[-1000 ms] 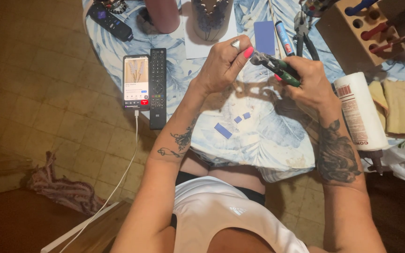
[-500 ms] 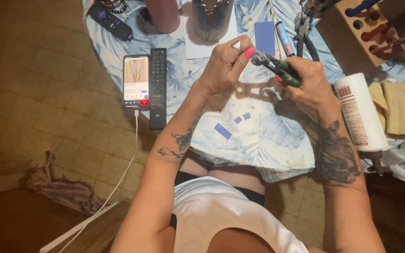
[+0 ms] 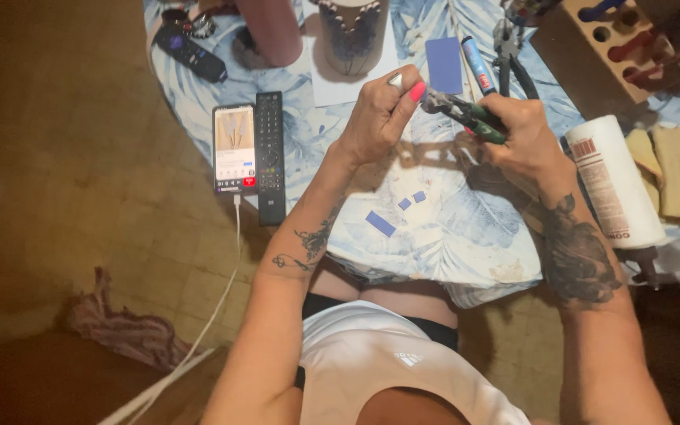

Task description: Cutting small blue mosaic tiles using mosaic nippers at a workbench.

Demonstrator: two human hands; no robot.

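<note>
Brown floor tiles fill the left side, with a crumpled pinkish rag [image 3: 123, 327] lying on them and a white cable [image 3: 222, 291] running up to a phone [image 3: 234, 149] at the edge of the table cloth [image 3: 434, 244], which is pale blue with a leaf print. Just beside the phone lies a long black remote [image 3: 270, 156]; a second, smaller remote [image 3: 189, 53] sits farther up. Small blue pieces [image 3: 380, 223] are scattered on the cloth near the middle. Above them the left hand [image 3: 378, 118] is pinched shut on something too small to make out, held right at the nose of the green-handled pliers [image 3: 466, 116]. A decorated vase [image 3: 353, 35] stands behind that hand on white paper, with a blue card [image 3: 444, 65] and a glue tube [image 3: 478, 65] to its right. The right hand [image 3: 522, 142] is clenched around the pliers' handles. Farther right lie a white bottle [image 3: 614, 182] on its side, a yellow cloth [image 3: 674, 169], and a wooden tool block [image 3: 607, 39] above.
</note>
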